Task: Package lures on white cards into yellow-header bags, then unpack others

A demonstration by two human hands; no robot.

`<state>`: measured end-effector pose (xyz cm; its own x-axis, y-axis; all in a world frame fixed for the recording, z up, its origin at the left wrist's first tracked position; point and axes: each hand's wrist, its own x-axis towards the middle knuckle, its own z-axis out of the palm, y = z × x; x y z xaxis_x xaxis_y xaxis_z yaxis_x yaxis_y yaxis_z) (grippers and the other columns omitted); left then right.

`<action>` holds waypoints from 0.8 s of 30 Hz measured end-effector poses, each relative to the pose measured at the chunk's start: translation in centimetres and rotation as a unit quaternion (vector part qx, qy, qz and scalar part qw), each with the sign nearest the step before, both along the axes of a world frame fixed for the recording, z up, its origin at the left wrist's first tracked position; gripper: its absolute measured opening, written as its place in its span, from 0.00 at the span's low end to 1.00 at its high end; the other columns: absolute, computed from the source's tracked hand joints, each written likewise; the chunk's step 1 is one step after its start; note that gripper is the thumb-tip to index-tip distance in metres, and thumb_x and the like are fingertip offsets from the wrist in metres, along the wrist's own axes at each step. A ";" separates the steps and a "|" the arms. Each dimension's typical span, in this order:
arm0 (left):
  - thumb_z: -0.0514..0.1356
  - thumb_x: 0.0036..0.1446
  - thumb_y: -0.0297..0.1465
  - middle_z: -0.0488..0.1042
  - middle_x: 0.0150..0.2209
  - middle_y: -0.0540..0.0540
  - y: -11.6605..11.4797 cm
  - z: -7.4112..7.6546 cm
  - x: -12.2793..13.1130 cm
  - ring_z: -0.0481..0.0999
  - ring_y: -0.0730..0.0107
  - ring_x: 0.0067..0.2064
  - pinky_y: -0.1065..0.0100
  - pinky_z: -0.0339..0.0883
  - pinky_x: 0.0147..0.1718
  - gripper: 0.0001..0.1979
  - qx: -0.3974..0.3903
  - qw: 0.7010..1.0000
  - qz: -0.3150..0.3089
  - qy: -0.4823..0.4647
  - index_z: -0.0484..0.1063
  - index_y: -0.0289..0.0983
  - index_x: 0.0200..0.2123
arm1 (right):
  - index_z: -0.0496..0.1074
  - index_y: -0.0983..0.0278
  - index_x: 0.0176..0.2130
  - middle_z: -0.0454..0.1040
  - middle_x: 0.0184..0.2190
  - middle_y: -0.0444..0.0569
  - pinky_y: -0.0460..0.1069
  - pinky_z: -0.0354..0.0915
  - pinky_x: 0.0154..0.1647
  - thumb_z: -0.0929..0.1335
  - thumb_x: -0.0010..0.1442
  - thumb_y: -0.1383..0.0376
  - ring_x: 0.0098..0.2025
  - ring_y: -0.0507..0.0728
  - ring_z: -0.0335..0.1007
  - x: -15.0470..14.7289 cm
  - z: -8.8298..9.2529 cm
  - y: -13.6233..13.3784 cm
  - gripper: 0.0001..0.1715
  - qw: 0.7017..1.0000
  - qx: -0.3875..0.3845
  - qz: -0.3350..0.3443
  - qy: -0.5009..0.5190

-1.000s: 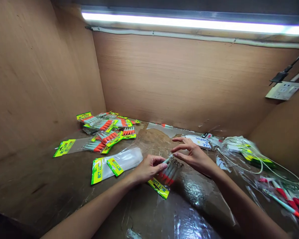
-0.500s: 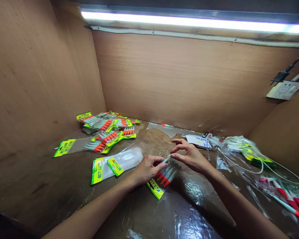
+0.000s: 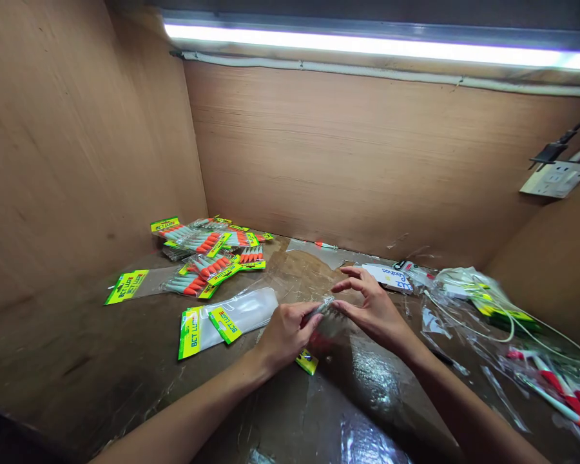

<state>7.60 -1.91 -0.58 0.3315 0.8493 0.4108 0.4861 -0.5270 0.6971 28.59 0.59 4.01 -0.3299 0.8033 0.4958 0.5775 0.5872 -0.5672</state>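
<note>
My left hand (image 3: 286, 332) and my right hand (image 3: 372, 308) meet at the top of a small clear lure packet (image 3: 319, 335) with red-tipped lures and a yellow-green label. Both hands pinch the packet's upper end; the other fingers of my right hand are spread. The packet is tilted and mostly hidden behind my left hand, with only its label corner showing below. Just left of my left hand lie flat empty bags (image 3: 232, 316) with the same yellow-green labels.
A pile of filled lure packets (image 3: 207, 254) sits at the back left, one single bag (image 3: 128, 285) nearer the left wall. A white paper note (image 3: 389, 276), loose plastic and red-white lures (image 3: 555, 386) lie at the right. Wooden walls enclose the brown table (image 3: 101, 361); a wall socket (image 3: 555, 178) is at right.
The packet has tipped up and moved behind my left hand, so less of its label and lures shows. My right hand has closed in on its top end.
</note>
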 end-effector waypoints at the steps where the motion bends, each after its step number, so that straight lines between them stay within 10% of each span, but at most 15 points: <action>1: 0.56 0.65 0.30 0.82 0.42 0.47 0.0 0.0 0.0 0.79 0.66 0.38 0.70 0.65 0.37 0.14 0.004 1.000 0.012 -0.008 0.78 0.41 0.49 | 0.77 0.57 0.39 0.67 0.57 0.50 0.58 0.57 0.62 0.73 0.59 0.61 0.62 0.61 0.61 0.0 0.1 -0.1 0.05 1.000 0.006 -0.015 0.007; 24: 0.56 0.66 0.32 0.81 0.43 0.48 -0.3 -0.2 0.0 0.79 0.66 0.39 0.69 0.66 0.39 0.14 0.048 0.998 0.041 0.028 0.75 0.43 0.52 | 0.76 0.58 0.34 0.62 0.63 0.49 0.63 0.51 0.66 0.69 0.62 0.59 0.66 0.64 0.53 -2.2 -1.0 -1.9 0.07 0.994 0.033 -0.081 0.070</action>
